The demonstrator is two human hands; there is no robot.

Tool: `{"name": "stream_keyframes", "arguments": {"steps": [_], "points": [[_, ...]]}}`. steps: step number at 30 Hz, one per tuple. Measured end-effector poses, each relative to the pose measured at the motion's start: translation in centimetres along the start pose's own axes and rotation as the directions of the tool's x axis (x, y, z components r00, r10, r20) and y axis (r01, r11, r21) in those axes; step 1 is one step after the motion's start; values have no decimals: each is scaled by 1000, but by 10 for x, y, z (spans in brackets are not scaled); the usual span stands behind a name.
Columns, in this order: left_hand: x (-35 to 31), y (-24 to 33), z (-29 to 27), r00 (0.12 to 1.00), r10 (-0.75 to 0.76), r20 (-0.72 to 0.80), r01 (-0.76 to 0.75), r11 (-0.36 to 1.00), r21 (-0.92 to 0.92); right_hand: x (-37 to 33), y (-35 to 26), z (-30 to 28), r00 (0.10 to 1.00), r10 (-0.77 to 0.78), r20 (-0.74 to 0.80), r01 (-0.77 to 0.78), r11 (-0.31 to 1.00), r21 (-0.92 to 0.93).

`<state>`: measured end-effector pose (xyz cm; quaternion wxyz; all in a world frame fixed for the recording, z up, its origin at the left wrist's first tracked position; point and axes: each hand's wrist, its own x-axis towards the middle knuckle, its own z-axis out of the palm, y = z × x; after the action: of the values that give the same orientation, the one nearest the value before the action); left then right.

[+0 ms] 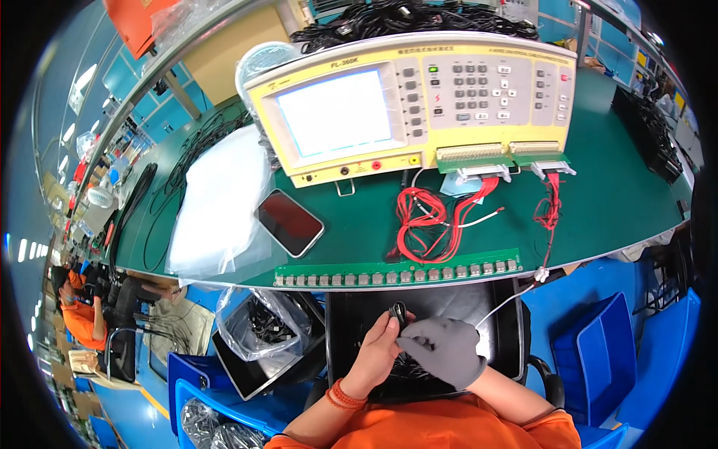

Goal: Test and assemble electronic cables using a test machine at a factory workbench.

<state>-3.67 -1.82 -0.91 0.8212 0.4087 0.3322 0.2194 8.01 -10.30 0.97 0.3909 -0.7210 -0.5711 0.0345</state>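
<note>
My left hand (379, 343), bare with a beaded bracelet at the wrist, is closed around a black cable (398, 310) whose looped end sticks up above the fingers. Against it, my right hand (446, 352) in a grey glove has its fingers curled in; what they grip is hidden. A white cable (502, 305) drops from the table's front edge and disappears behind the glove. Both hands are over a black tray (351, 299), where more black cables lie partly hidden beneath them.
A yellow cable tester (419, 97) stands on the green table (344, 224), with red wires (419, 224) plugged in. Along the front edge lies a connector strip (396, 277). A phone (290, 223) and plastic bags (221, 202) lie left; blue bins (598, 359) stand right.
</note>
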Motion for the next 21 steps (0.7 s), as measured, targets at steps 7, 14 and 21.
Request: {"name": "stream_keyframes", "arguments": {"steps": [7,14,21], "points": [[-1,-2,-4,986,24,165,-89,913,398,5,20,-8,901,393,184,-416,660,625],[-3,-7,10,733,584,350,-451,31,892,4,31,-11,823,425,377,-556,467,688],[5,13,1,994,105,18,-106,968,228,-5,22,-12,948,277,158,-303,627,717]]}}
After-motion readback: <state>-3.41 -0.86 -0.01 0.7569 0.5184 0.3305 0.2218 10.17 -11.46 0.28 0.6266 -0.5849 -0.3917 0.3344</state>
